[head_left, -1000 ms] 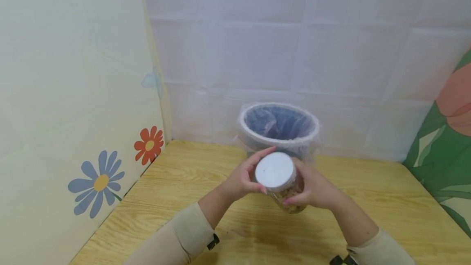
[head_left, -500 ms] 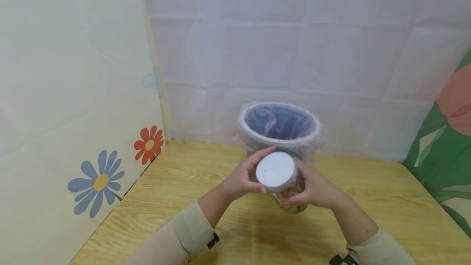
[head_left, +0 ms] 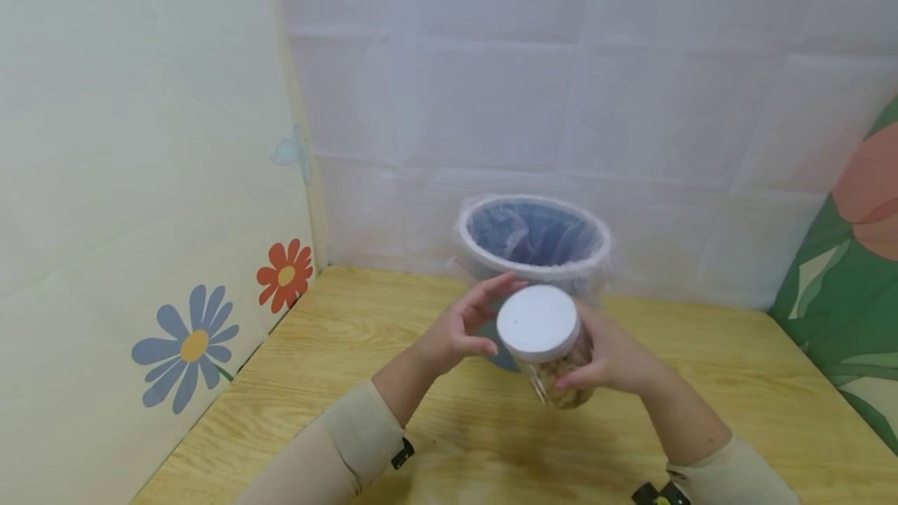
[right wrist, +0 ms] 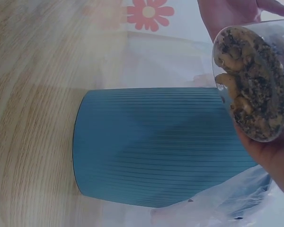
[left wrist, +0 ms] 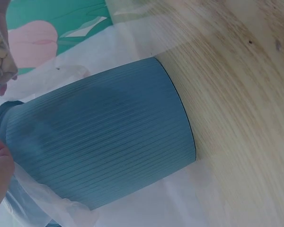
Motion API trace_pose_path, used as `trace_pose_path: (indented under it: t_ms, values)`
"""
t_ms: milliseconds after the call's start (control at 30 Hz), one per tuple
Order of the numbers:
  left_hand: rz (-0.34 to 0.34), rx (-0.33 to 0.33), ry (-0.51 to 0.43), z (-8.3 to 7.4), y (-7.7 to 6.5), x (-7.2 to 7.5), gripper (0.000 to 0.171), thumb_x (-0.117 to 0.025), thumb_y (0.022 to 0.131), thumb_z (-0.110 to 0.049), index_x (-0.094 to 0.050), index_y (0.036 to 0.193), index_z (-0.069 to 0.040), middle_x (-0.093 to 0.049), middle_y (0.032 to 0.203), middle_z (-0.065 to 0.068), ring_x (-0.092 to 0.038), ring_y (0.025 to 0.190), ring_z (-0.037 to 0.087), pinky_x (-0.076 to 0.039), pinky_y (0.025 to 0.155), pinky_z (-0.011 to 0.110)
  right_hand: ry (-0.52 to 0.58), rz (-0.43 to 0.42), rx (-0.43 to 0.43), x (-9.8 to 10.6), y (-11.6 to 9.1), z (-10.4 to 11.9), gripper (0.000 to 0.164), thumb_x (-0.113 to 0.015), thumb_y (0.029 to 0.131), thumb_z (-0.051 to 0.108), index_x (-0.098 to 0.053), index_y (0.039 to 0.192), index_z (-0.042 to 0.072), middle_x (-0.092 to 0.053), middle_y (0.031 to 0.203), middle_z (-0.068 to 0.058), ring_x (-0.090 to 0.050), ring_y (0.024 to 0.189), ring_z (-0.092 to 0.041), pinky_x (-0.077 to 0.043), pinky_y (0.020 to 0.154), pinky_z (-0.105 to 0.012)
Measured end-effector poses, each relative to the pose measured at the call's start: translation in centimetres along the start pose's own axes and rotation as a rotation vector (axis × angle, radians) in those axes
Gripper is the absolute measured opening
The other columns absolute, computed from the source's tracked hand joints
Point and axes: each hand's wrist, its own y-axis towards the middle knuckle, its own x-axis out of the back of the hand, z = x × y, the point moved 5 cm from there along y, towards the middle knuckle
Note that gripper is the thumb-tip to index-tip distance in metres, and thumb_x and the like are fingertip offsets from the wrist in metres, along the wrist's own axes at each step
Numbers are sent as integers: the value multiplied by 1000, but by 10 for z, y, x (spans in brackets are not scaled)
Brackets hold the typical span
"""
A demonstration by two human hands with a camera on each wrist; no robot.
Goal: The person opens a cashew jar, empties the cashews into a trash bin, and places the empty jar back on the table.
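in the head view the jar (head_left: 540, 322) hides the far fingers of the right hand (head_left: 617, 357) and part of the bin (right wrist: 161, 146) beyond it at twelve o'clock. the left sleeve (head_left: 337, 450) is cut off at seven o'clock, the right sleeve (head_left: 737, 474) at four. the left wrist view crops the left hand (left wrist: 0, 170) at eight o'clock. the right wrist view crops the jar between two and three; the dark specks (right wrist: 262, 82) inside are too small to name.

White-lidded clear jar (head_left: 546, 348), tilted, in right hand (head_left: 619, 355).
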Motion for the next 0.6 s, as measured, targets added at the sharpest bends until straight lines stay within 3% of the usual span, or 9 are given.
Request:
trace_pose_path:
  t_ms: [267,600]
  values:
    - [9,22,-18,-2,0,-4,94,-70,76,-41,-19,143,1,-27,144,23,-34,130,25,-22,107,46,-7,17,48,-2,1,0,89,-84,57,12,-38,132,1,-53,121,-14,-50,109,-16,-37,97,-26]
    - [15,31,-4,-4,0,-7,95,-70,75,-42,-19,143,0,-26,145,21,-31,132,24,-18,108,46,18,43,33,-4,0,-3,90,-83,58,9,-35,134,1,-51,122,-16,-50,110,-15,-39,96,-27]
